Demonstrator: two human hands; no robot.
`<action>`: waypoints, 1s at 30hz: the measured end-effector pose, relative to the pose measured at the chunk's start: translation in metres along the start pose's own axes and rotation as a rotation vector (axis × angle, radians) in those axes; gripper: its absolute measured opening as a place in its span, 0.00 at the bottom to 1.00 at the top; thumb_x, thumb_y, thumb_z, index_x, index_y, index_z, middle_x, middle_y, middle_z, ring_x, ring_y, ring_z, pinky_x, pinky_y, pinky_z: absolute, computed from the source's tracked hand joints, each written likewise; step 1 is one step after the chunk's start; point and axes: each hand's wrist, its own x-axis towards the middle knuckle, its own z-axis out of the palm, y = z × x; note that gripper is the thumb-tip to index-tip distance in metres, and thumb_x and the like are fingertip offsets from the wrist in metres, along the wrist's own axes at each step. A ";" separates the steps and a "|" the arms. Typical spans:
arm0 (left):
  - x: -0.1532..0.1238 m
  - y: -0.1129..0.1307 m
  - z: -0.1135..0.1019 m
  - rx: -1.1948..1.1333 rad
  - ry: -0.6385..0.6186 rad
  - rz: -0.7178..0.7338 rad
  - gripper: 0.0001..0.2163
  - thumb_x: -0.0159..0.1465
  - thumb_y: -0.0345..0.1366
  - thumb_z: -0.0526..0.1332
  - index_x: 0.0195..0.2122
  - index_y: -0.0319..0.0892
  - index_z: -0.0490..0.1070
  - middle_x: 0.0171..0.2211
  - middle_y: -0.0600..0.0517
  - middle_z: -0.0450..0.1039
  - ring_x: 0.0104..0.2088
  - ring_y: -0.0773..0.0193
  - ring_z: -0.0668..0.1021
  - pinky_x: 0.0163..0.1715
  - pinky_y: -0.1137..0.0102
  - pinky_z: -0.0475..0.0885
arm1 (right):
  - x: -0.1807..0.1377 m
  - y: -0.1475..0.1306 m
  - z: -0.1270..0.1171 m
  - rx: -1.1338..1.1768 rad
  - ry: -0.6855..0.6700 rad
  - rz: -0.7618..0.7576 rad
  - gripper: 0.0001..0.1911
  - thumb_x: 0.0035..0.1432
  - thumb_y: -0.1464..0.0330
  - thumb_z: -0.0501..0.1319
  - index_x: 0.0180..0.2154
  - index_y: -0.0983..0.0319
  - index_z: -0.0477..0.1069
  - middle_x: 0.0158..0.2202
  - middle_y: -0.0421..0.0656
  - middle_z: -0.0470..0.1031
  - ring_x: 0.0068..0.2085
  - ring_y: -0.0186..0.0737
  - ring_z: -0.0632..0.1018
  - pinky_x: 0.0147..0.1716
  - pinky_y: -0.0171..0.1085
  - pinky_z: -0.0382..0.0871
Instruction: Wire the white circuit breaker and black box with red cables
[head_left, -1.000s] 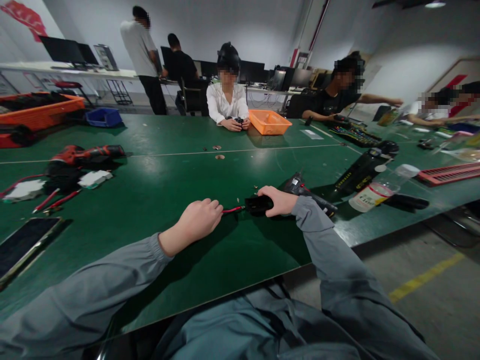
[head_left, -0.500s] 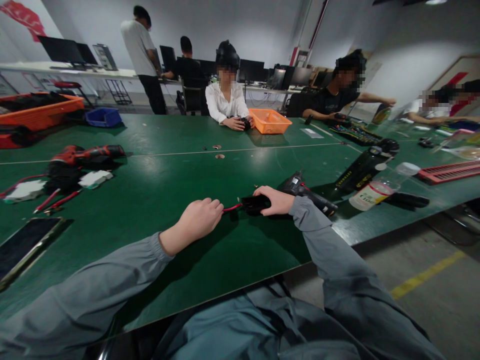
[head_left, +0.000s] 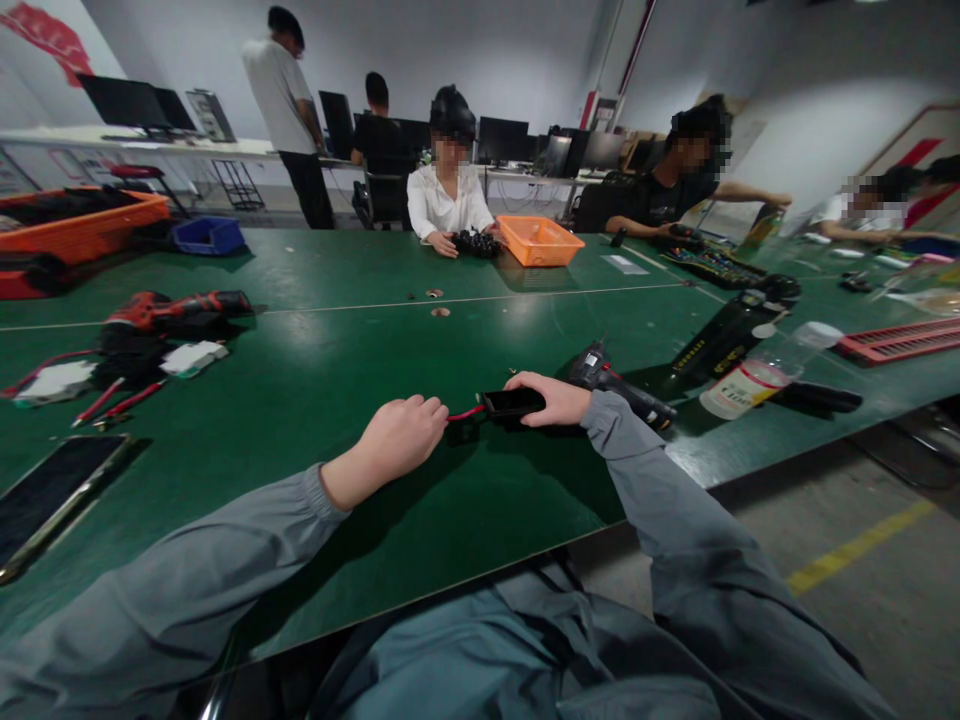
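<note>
My right hand grips a black rectangular box from its right end, thumb in front and fingers behind. A red wire runs from the box's left end to my left hand. The fingers of that hand are closed around the wire, hiding its far end. Just beyond my right hand, a black power screwdriver lies on the green table.
Leftward lie a red cordless drill, white blocks with red cables and a phone. On the right are a clear bottle and a black cylinder. An orange basket stands near a person opposite.
The black box has tilted slightly, so more of its top face shows. My hands have otherwise barely moved. Across the table, the person's hands have moved apart around a black object.
</note>
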 end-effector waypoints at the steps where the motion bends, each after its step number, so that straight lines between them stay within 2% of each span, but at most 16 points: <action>1: 0.000 0.000 0.000 -0.002 -0.004 0.001 0.12 0.71 0.35 0.50 0.35 0.39 0.71 0.31 0.47 0.72 0.31 0.59 0.74 0.26 0.68 0.62 | 0.001 0.000 0.001 -0.006 0.000 -0.006 0.27 0.48 0.67 0.67 0.51 0.62 0.67 0.50 0.47 0.71 0.51 0.48 0.73 0.55 0.50 0.65; 6: 0.001 0.000 0.000 0.010 -0.019 -0.010 0.13 0.71 0.35 0.49 0.36 0.39 0.72 0.32 0.46 0.73 0.32 0.59 0.75 0.26 0.68 0.62 | 0.002 -0.002 0.006 -0.053 0.016 -0.034 0.27 0.48 0.65 0.69 0.50 0.62 0.68 0.50 0.48 0.71 0.52 0.48 0.72 0.56 0.50 0.65; 9: 0.001 0.001 -0.001 0.008 -0.022 -0.016 0.14 0.71 0.36 0.49 0.35 0.39 0.72 0.32 0.45 0.73 0.32 0.58 0.75 0.26 0.67 0.63 | 0.003 -0.002 0.005 -0.055 0.007 -0.065 0.25 0.49 0.59 0.70 0.47 0.61 0.70 0.51 0.48 0.72 0.54 0.49 0.72 0.57 0.51 0.64; 12: 0.001 0.001 -0.002 0.003 -0.023 -0.019 0.14 0.71 0.37 0.49 0.35 0.39 0.73 0.32 0.45 0.73 0.32 0.58 0.75 0.27 0.67 0.63 | 0.004 -0.003 0.004 -0.022 0.012 -0.081 0.18 0.56 0.54 0.65 0.41 0.60 0.73 0.51 0.48 0.74 0.54 0.48 0.72 0.59 0.51 0.62; 15: 0.001 0.001 -0.002 -0.004 -0.020 -0.019 0.14 0.71 0.38 0.50 0.36 0.40 0.73 0.33 0.46 0.74 0.33 0.58 0.75 0.27 0.68 0.64 | 0.009 0.000 0.005 -0.015 0.206 -0.001 0.15 0.65 0.57 0.56 0.41 0.60 0.73 0.45 0.47 0.76 0.48 0.44 0.76 0.53 0.47 0.68; 18: 0.001 0.002 -0.002 -0.017 -0.019 -0.021 0.13 0.71 0.39 0.51 0.36 0.40 0.73 0.33 0.46 0.74 0.33 0.57 0.75 0.27 0.68 0.63 | 0.015 0.007 0.006 -0.104 0.462 0.096 0.14 0.66 0.61 0.53 0.43 0.62 0.73 0.42 0.48 0.75 0.42 0.43 0.76 0.42 0.43 0.72; 20: 0.000 0.002 -0.002 -0.022 -0.017 -0.029 0.13 0.71 0.40 0.52 0.37 0.41 0.73 0.33 0.46 0.74 0.34 0.57 0.75 0.27 0.68 0.63 | 0.018 0.014 0.005 -0.193 0.514 0.096 0.13 0.65 0.66 0.53 0.43 0.62 0.75 0.41 0.49 0.74 0.42 0.44 0.75 0.43 0.43 0.72; 22: 0.000 0.002 -0.002 -0.017 -0.017 -0.036 0.13 0.71 0.40 0.52 0.36 0.42 0.73 0.33 0.47 0.74 0.34 0.57 0.75 0.27 0.68 0.62 | 0.019 0.022 0.003 -0.257 0.485 0.072 0.13 0.63 0.70 0.53 0.42 0.62 0.76 0.42 0.49 0.74 0.44 0.44 0.76 0.48 0.45 0.71; 26: 0.000 0.002 0.000 0.003 -0.019 -0.035 0.13 0.72 0.39 0.51 0.36 0.42 0.73 0.32 0.48 0.75 0.33 0.57 0.75 0.26 0.67 0.62 | 0.018 0.035 0.003 -0.292 0.321 0.040 0.16 0.60 0.75 0.54 0.46 0.61 0.77 0.49 0.49 0.75 0.52 0.45 0.74 0.57 0.49 0.66; 30: 0.000 0.002 0.001 0.003 -0.011 -0.034 0.14 0.72 0.39 0.50 0.36 0.41 0.73 0.32 0.47 0.75 0.33 0.58 0.75 0.26 0.67 0.61 | 0.016 0.041 0.008 -0.322 0.211 0.053 0.21 0.60 0.78 0.53 0.51 0.62 0.75 0.57 0.51 0.71 0.58 0.47 0.71 0.60 0.53 0.62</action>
